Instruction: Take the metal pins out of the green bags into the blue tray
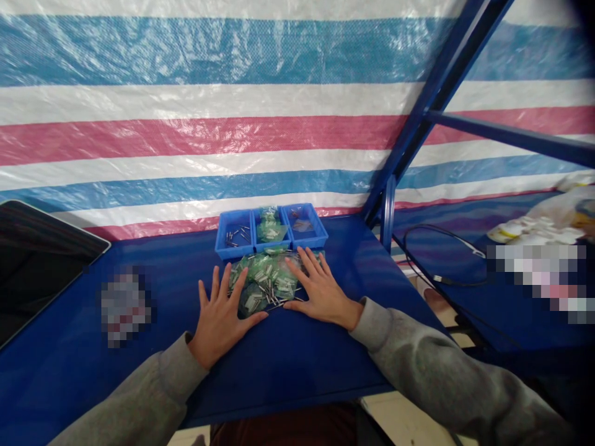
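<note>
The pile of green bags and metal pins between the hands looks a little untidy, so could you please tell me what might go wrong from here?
Pins that appear loose could scatter across the bare table if the left hand or right hand sweeps outward. The pile of green bags lies close to the blue trays, so a forward push might nudge them.

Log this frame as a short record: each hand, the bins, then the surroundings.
Left hand: open, fingers spread, at the left edge of the green bags of metal pins
Right hand: open, fingertips over their right side
Left bin: loose metal pins
Middle bin: green bag
Right bin: small pieces, unclear
Surroundings: blue table, striped sheet, dark panel
</note>
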`<state>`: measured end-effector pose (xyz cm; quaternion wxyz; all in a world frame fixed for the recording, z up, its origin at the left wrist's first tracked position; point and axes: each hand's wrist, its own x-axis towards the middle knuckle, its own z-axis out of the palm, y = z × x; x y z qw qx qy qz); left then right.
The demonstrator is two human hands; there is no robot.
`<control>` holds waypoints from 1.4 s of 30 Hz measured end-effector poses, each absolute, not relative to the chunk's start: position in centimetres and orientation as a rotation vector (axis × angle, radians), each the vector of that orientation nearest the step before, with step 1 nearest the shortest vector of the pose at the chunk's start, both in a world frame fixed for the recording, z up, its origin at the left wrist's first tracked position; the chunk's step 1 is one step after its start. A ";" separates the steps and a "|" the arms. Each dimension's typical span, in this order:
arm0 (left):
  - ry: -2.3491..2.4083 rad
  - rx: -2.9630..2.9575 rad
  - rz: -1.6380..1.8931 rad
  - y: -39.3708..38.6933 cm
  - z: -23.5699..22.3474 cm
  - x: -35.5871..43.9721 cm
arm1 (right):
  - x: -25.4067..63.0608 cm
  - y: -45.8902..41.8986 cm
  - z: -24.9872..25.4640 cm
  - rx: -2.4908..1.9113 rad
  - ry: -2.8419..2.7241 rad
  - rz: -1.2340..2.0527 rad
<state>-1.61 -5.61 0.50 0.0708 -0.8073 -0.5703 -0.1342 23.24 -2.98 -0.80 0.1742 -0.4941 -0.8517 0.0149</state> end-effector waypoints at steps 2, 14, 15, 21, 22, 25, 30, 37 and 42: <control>-1.759 -2.424 -0.375 -6.0 0.0 -1.8 | 23.3 -2.8 -0.9 -1.403 -2.423 0.064; -1.619 -2.534 -0.358 -4.6 -0.2 -1.2 | 23.2 -2.2 -1.2 -1.395 -2.523 0.072; -1.606 -2.544 -0.358 -4.5 -0.2 -1.1 | 23.2 -2.2 -1.2 -1.395 -2.528 0.072; -1.583 -2.585 -0.366 -3.9 -0.4 -1.2 | 23.2 -2.0 -1.1 -1.362 -2.561 0.099; -1.582 -2.592 -0.369 -3.8 -0.4 -1.1 | 23.1 -2.0 -1.1 -1.351 -2.568 0.106; -1.548 -2.639 -0.378 -3.3 -0.4 -1.0 | 22.9 -2.0 -1.1 -1.325 -2.579 0.123; -1.499 -2.714 -0.398 -2.9 -0.1 -0.8 | 22.5 -1.9 -1.5 -1.319 -2.528 0.149; -1.525 -2.699 -0.469 -2.9 -0.1 -0.8 | 22.5 -2.0 -1.1 -1.317 -2.410 0.231; -1.534 -2.690 -0.499 -2.9 -0.1 -0.8 | 22.8 -2.1 -0.7 -1.309 -2.408 0.239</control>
